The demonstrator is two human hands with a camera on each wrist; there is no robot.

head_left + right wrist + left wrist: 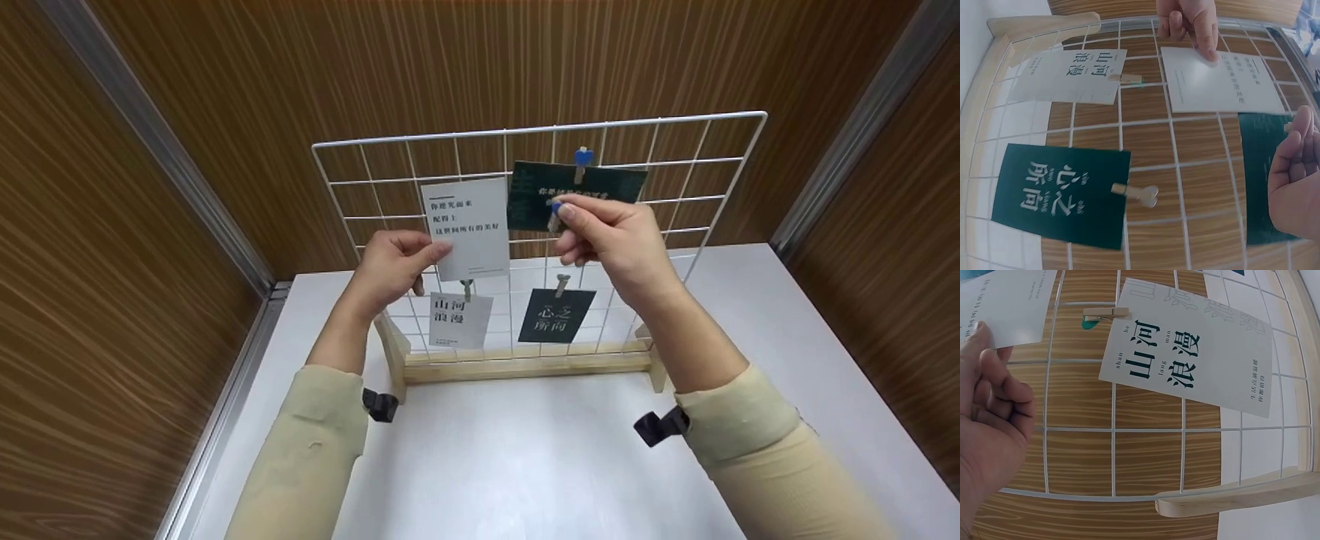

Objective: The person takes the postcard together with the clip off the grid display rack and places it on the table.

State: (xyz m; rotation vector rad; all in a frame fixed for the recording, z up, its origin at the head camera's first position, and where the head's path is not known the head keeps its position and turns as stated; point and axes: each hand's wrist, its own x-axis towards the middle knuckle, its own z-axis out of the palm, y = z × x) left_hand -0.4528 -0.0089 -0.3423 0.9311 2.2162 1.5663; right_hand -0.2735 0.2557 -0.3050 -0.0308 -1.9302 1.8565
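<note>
My left hand [394, 270] pinches the lower left edge of a white card [471, 247] with printed text, thumb in front, holding it upright against the white wire grid [536, 135]. In my right hand [619, 236], thumb and index finger pinch a small wooden clothespin [553, 220] with a blue top. That hand is in front of a dark green card [529, 195], partly covering it. A clothespin with a blue heart [583, 157] fastens the green card to the grid. In the right wrist view, the right fingers hide most of the pinched clothespin.
Lower on the grid hang another white card [459, 321] and a smaller dark green card [556, 316], each under a clothespin. A wooden base [525, 367] carries the grid on a white table [517, 457]. Wood-grain panels [480, 67] stand behind and at both sides.
</note>
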